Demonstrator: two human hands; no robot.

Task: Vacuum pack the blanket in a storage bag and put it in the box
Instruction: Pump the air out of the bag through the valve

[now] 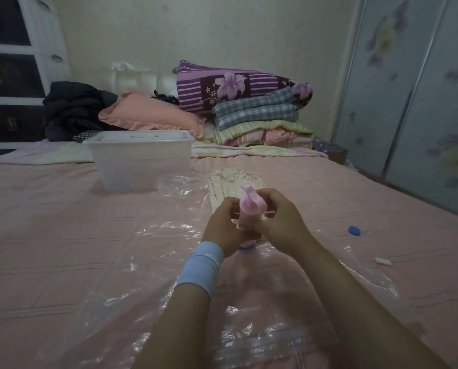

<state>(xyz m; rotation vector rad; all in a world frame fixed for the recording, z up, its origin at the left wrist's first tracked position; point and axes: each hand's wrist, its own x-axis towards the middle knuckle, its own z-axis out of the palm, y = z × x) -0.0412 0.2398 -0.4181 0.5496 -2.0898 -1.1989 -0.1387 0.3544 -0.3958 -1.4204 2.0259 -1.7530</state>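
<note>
Both hands are on a pink hand pump (249, 206), which stands upright on the blue valve (246, 247) of a clear plastic storage bag (169, 235). The left hand (224, 227), with a light blue wristband (201, 265) on the wrist, has its fingers curled round the lower body of the pump. The right hand (278, 217) grips the pump from the other side, a little higher, near the handle. The bag lies flat and wrinkled on a pink bed (63, 222). The blanket (230, 179) is cream-coloured and is inside the far end of the bag, behind the pump. The box (140, 161) – translucent plastic, with its lid on – stands on the bed just beside that end, to the left. To the right, apart from the bag's valve, a blue cap (354, 230) lies on the bed, and nearer the bag's edge lies a small white clip (383, 261). At the head of the bed there are a pink pillow (153, 113) and a pile of folded bedding (260, 113).
</note>
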